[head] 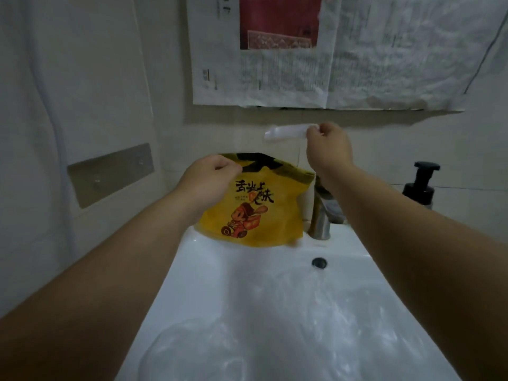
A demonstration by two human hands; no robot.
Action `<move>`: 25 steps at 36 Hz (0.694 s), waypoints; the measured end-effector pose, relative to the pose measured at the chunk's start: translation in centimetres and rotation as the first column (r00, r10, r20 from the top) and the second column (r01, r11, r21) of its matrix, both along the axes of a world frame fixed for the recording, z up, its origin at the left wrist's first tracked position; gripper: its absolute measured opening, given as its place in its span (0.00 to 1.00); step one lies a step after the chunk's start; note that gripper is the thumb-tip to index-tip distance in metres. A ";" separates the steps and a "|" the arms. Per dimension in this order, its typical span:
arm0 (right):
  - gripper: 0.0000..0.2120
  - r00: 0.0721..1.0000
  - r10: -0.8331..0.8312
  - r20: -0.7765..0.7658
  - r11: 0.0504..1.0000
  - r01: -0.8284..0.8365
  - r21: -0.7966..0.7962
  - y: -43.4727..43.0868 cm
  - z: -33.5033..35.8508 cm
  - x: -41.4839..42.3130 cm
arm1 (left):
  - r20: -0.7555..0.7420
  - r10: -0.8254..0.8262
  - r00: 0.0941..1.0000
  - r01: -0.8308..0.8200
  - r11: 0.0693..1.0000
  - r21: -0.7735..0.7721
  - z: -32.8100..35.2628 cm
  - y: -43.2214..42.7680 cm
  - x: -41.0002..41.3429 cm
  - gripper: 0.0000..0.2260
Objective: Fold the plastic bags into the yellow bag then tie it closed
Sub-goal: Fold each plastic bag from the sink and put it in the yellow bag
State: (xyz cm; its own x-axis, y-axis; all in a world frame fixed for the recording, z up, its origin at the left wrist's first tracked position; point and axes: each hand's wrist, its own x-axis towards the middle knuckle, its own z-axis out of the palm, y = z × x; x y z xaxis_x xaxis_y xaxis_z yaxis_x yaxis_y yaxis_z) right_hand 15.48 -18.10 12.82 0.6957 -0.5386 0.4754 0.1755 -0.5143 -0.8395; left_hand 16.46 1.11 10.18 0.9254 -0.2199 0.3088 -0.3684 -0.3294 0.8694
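Clear bags (pixel 247 339) lie crumpled in the basin of the white sink (pixel 209 270); they are blurred and nearly see-through, so their count cannot be told. Above the back rim, the left hand (pixel 211 177) pinches the top edge of the yellow bag (pixel 255 215), which hangs upright with its mouth open; the inside is dark and its contents are hidden. Higher and to the right, the right hand (pixel 328 147) pinches 1 end of a rolled bag (pixel 286 132), clear, pointing left, apart from the yellow bag's mouth. The tap (pixel 320 221) is partly hidden by the right forearm. A black pump bottle (pixel 420 185) stands at the far right, its base cut off. Newspaper (pixel 357 64) covers the wall, its top out of frame.
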 end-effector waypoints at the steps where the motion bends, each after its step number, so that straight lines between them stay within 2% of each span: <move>1: 0.16 0.998 0.000 -0.060 0.999 -0.002 -0.034 0.0 0.1 0.7 | -0.003 -0.002 1.000 0.002 1.000 -0.011 0.0 -0.2 0.3 0.05; 3: 0.18 0.966 0.000 -0.260 0.992 -0.033 -0.123 0.2 0.0 2.6 | 0.001 0.008 1.000 -0.008 1.000 -0.024 -0.2 -0.4 1.3 0.04; 5: 0.17 0.854 -0.044 -0.518 0.942 -0.137 -0.306 0.8 0.0 2.9 | -0.004 0.007 1.000 -0.007 1.000 -0.022 -0.6 -0.6 2.1 0.04; 6: 0.16 0.814 -0.075 -0.576 0.907 -0.184 -0.378 1.1 0.0 3.1 | -0.005 0.010 1.000 -0.010 1.000 -0.018 -0.9 -0.7 2.5 0.04; 8: 0.15 0.788 -0.038 -0.615 0.888 -0.256 -0.383 1.1 0.2 3.1 | -0.008 0.011 1.000 -0.011 1.000 -0.011 -1.4 -0.7 2.9 0.04; 10: 0.21 0.817 -0.025 -0.576 0.897 -0.235 -0.373 0.8 0.3 3.5 | -0.019 0.020 1.000 -0.020 1.000 -0.010 -2.0 -0.6 3.2 0.04; 12: 0.24 0.878 -0.066 -0.474 0.919 -0.132 -0.372 0.4 0.4 4.0 | -0.033 0.026 0.999 -0.026 1.000 -0.013 -2.5 -0.6 3.2 0.04; 16: 0.19 0.977 -0.068 -0.201 0.964 0.013 -0.264 0.1 -0.5 2.9 | -0.064 0.021 0.998 -0.023 1.000 -0.021 -3.6 -0.5 2.0 0.06; 20: 0.14 1.000 0.028 0.006 0.969 -0.025 -0.244 1.2 -1.8 -0.7 | -0.061 0.007 0.998 -0.008 1.000 -0.012 -4.4 -0.6 -0.1 0.07; 23: 0.12 0.998 0.063 -0.012 0.956 -0.064 -0.287 2.4 -3.3 -3.7 | -0.102 -0.005 0.995 0.000 0.999 -0.047 -4.9 -0.9 -2.1 0.11; 25: 0.11 0.995 0.063 -0.081 0.941 -0.086 -0.328 2.8 -5.4 -5.8 | -0.129 -0.033 0.991 0.030 0.999 -0.024 -6.1 -1.4 -3.6 0.08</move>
State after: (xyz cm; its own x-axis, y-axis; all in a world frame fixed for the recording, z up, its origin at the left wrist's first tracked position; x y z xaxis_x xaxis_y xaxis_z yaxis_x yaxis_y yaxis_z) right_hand 9.69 -15.33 7.45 0.7647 -0.3046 0.5678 0.1722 -0.7525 -0.6357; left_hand 12.85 -0.32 4.07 0.9504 -0.2444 0.1921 -0.2625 -0.2995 0.9173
